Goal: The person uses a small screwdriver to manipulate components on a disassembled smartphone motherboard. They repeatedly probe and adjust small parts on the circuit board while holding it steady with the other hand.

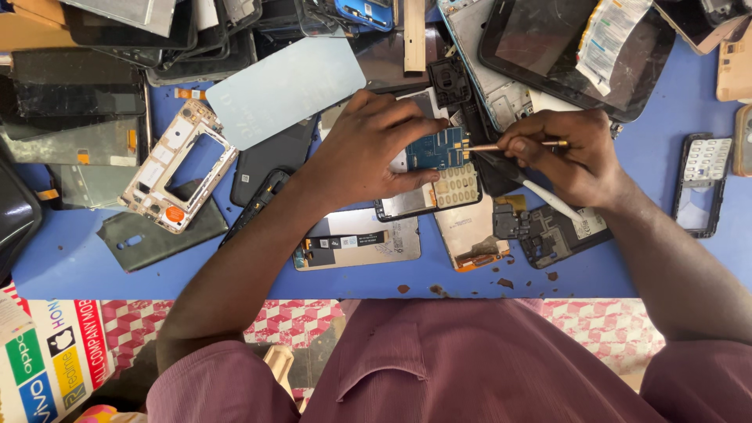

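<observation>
- While your left hand (368, 149) pinches the blue circuit board (437, 147) over the desk (70, 258), grip closed on it.
- Right hand (568, 153), grip closed on thin tool (509, 146): shaft horiz., tip at board's right edge.

A phone repair workshop; the blue worktop (70, 258) is heaped with cracked black glass screens (78, 98), a gold metal phone frame (178, 166), a small blue circuit board (437, 147).

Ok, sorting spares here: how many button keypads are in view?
2: one keypad below the blue circuit board in the left hand; another on the black phone far right. More may be hidden.
</observation>
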